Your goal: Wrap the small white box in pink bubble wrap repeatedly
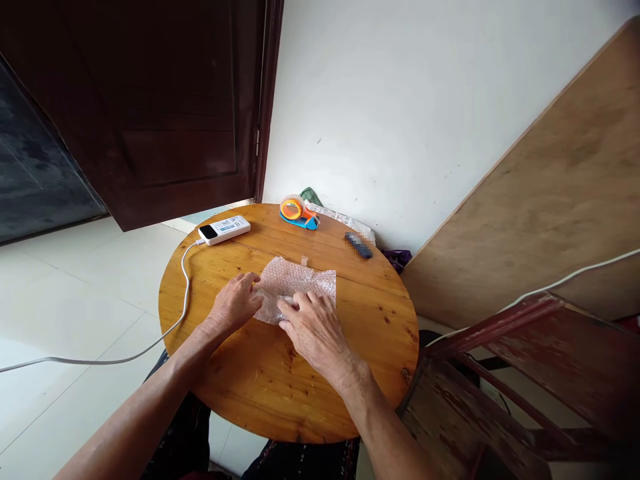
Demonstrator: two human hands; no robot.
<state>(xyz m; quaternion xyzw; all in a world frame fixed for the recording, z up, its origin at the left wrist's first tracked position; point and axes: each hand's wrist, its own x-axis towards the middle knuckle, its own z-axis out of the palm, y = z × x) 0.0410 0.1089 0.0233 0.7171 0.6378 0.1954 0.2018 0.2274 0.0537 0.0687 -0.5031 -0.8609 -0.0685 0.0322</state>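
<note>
A sheet of clear bubble wrap [293,277] lies on the round wooden table, its near part folded or bunched up under my hands. My left hand [236,303] is at the sheet's left edge, with curled fingers and thumb around that edge. Over the near fold, my right hand [316,327] bends its fingers and presses the wrap between them and the table. Whether anything lies inside the fold is hidden. A small piece of clear tape [305,261] sticks out at the sheet's far edge.
On the wooden table [370,347] stand a tape dispenser [299,212] at the back and a white power bank [225,230] with a white cable [186,287] at the left. A blurred dark object [359,245] lies back right. A worn red wooden chair [500,373] is at the right.
</note>
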